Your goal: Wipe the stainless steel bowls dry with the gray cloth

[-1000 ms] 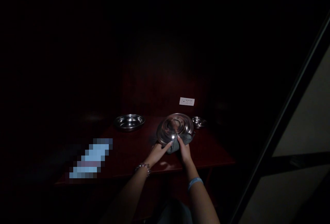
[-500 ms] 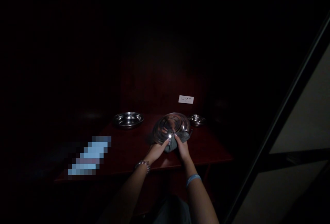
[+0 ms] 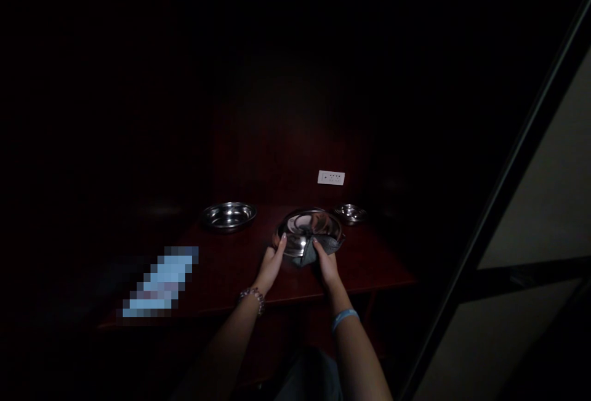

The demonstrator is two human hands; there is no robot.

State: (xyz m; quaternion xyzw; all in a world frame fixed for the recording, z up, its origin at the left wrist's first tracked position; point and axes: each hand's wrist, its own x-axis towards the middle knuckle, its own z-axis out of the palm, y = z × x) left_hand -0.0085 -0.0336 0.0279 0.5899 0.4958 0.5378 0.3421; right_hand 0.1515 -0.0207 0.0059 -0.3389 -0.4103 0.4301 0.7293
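Observation:
A shiny round metal dish (image 3: 300, 225) is held above the front part of a dark red table (image 3: 221, 278). My left hand (image 3: 272, 265) grips its left edge, thumb on top and fingers hidden beneath. At its near right edge my right hand (image 3: 327, 262) is closed on a grey cloth (image 3: 307, 255), pressing it against the dish with the thumb on top. Part of the cloth lies over the dish's surface.
A wide metal dish (image 3: 229, 216) rests at the table's back left, a smaller metal bowl (image 3: 351, 213) at the back right. A white socket panel (image 3: 331, 177) is on the wall. A pixelated light-blue patch (image 3: 161, 281) covers the table's left side.
My left hand has shifted left along the dish's rim, away from the cloth. The dish has tilted flatter, and the cloth's left part has moved slightly.

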